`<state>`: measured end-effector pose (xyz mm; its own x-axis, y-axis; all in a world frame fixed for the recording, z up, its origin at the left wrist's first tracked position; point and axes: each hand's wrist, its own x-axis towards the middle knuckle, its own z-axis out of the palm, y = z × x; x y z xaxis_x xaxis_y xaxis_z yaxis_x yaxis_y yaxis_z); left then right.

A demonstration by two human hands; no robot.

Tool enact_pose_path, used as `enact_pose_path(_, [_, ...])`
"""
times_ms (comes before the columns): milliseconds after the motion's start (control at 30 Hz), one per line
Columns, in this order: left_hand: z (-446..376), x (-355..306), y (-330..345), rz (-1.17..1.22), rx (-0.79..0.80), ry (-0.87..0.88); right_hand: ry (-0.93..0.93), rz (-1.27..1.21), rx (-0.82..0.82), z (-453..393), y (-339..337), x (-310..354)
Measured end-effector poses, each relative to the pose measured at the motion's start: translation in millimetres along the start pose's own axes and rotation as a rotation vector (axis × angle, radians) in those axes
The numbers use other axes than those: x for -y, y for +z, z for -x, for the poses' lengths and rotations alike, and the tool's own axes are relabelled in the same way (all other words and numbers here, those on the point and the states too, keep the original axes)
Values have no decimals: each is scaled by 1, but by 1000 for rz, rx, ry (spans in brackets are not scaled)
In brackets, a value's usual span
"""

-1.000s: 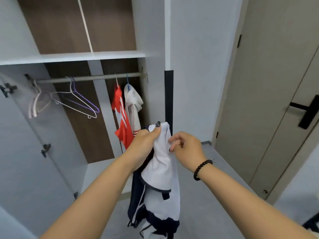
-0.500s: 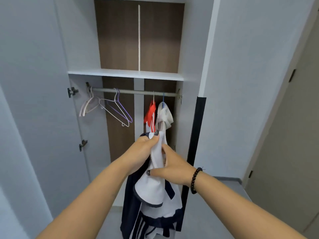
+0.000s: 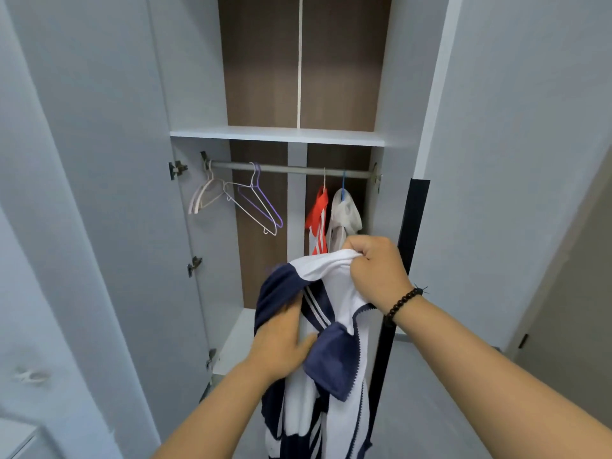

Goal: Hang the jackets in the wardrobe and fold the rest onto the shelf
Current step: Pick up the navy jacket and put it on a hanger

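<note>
Grey cabinet panels and a pale floor frame an open wardrobe [image 3: 298, 77] with a brown back wall. Held up in front of its opening is a navy-and-white jacket [image 3: 334, 332] with white stripes on the sleeve and a zip edge showing along its open front; it hangs in the air, touching neither rail nor shelf. The right hand [image 3: 376, 270] is closed into a fist on the white upper fabric, bunching it near the collar, with a black bead bracelet [image 3: 402, 301] on the wrist. The left hand [image 3: 281, 346] is lower, fingers curled into the navy part of the jacket with cloth draped over them; it is blurred, so the exact grip cannot be told. Behind the jacket, a metal rail [image 3: 291, 168] runs across the wardrobe under a white shelf [image 3: 278, 135]. At the right end of the rail hang a red garment with white stripes [image 3: 318, 220] and, just beside it, a pale grey-white garment [image 3: 346, 215], both on hangers. Toward the left end hang bare hangers: a pinkish one [image 3: 202, 197] near the side wall, and a white wire hanger [image 3: 255, 212] with a purple one [image 3: 265, 207] close together. A black strip [image 3: 410, 233] stands upright along the right edge of the opening.
</note>
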<state>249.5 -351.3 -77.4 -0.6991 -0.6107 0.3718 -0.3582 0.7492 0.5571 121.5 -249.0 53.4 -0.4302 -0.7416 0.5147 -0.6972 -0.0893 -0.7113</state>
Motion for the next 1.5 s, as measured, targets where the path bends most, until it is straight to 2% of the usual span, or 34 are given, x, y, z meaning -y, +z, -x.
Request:
enact_pose_path(67, [6, 2, 11, -108, 37, -109, -38, -12, -7, 3, -7, 9])
enact_pose_path(167, [1, -1, 19, -196, -54, -280, -63, -47, -70, 10, -26, 17])
enact_pose_path(233, [-7, -2, 15, -62, -3, -437, -44, -74, -145, 15, -42, 19])
enact_pose_path(300, [-17, 7, 11, 226, 87, -565, 16, -79, -226, 19, -57, 17])
enact_pose_path(367, [-18, 14, 13, 328, 260, -534, 96, -69, -277, 24, -68, 13])
enact_pose_path(467, [0, -1, 30, 362, 809, -359, 251, -107, -333, 31, -69, 7])
enact_pose_path(500, [9, -15, 37, 400, 927, -316, 288, -117, -346, 33, -66, 5])
enact_pose_path(567, [24, -39, 52, 469, 1060, -218, 322, -108, -360, 36, -60, 3])
enact_pose_path(633, [37, -57, 71, 545, 1116, -232, 340, -92, -374, 41, -58, 2])
enact_pose_path(667, [44, -61, 84, 573, 1102, -242, 348, -81, -387, 43, -59, 1])
enact_pose_path(767, [60, -76, 101, 603, 849, -250, 356, 1, -443, 52, -70, -3])
enact_pose_path(833, [57, -78, 102, 622, 741, -272, 350, 115, -496, 60, -84, -8])
enact_pose_path(900, [48, -79, 104, 657, 734, -191, 307, 314, -552, 73, -107, -10])
enact_pose_path(1000, [29, -79, 106, 767, 665, -206, 269, 633, -614, 95, -149, -10])
enact_pose_path(1067, [15, -86, 101, 853, 619, -212, 345, 699, -647, 108, -172, -15])
enact_pose_path(1133, [-1, -98, 96, 972, 671, -221, 440, 703, -650, 120, -186, -28])
enact_pose_path(1233, [-15, -116, 90, 1076, 741, -202, 585, 770, -549, 138, -188, -56])
enact_pose_path(1333, [-23, -133, 83, 1022, 719, -102, 645, 802, -349, 152, -177, -75])
enact_pose_path(1400, [-28, -142, 81, 972, 702, -92, 582, 701, -242, 155, -162, -77])
enact_pose_path(1500, [-35, -148, 80, 918, 749, -98, 330, 544, -113, 156, -133, -69])
